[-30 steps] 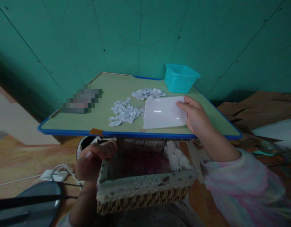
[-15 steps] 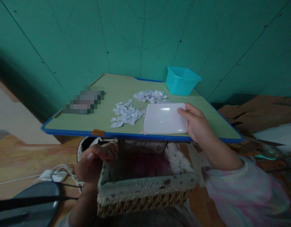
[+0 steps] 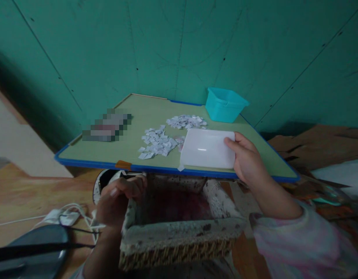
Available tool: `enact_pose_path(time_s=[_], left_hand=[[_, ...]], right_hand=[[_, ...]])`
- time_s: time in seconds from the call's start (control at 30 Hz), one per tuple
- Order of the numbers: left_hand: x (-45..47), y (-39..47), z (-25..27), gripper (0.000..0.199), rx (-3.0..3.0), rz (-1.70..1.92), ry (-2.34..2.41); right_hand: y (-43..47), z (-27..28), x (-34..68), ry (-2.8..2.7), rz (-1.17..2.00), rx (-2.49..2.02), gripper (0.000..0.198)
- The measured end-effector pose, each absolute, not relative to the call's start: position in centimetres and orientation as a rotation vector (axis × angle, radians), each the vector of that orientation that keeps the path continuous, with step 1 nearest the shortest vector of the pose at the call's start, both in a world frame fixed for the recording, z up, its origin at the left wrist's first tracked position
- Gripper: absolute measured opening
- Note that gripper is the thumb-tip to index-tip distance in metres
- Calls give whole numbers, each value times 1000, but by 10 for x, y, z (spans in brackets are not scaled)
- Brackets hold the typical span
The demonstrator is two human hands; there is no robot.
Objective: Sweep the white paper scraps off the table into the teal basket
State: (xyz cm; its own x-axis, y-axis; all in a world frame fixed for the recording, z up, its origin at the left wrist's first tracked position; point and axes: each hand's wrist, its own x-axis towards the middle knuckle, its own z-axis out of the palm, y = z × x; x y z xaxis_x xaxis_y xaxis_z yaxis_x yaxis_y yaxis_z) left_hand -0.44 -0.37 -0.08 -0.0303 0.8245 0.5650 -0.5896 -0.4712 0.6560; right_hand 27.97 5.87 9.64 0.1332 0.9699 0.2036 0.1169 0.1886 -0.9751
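Observation:
My right hand [image 3: 248, 155] grips the right side of a shallow white dish [image 3: 208, 149], thumb on top. The dish is over the front part of the table, its front side near the blue edge. At its front left corner a white paper scrap [image 3: 181, 167] sits over the table edge. Left of the dish lies a pile of small paper pieces [image 3: 157, 143], and behind it another paper pile [image 3: 187, 121]. Below the table, my left hand [image 3: 123, 193] curls its fingers over the left rim of a cloth-lined wicker basket [image 3: 181, 232], whose inside is dark and reddish.
A turquoise plastic bin [image 3: 225, 104] stands at the table's back right. On the left lies a blurred-out flat object [image 3: 107, 128]. The green wall [image 3: 155, 46] rises behind the table [image 3: 272, 164]. Cables [image 3: 80, 211] and a dark stool seat [image 3: 36, 248] are lower left; cardboard [image 3: 315, 147] is at right.
The dish in my right hand has shifted slightly right and tilted a little. A paper scrap now shows at its front left corner. My left hand stays at the basket; the view has moved slightly.

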Motion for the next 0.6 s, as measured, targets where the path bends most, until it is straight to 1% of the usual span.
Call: enact_pose_path(time_s=[0.2, 0.3, 0.5, 0.6], left_hand=[[-1, -6, 12, 28, 1195, 1748, 345], [-3, -5, 9, 27, 1216, 1729, 327], [1, -3, 6, 29, 1199, 1721, 276], [2, -3, 4, 29, 1136, 1734, 329]], right_hand=[[57, 89, 286, -1288, 941, -1219, 22], [64, 87, 305, -1228, 855, -1251, 22], [85, 88, 342, -1202, 577, -1266, 27], [86, 88, 332, -1212, 596, -1226, 26]])
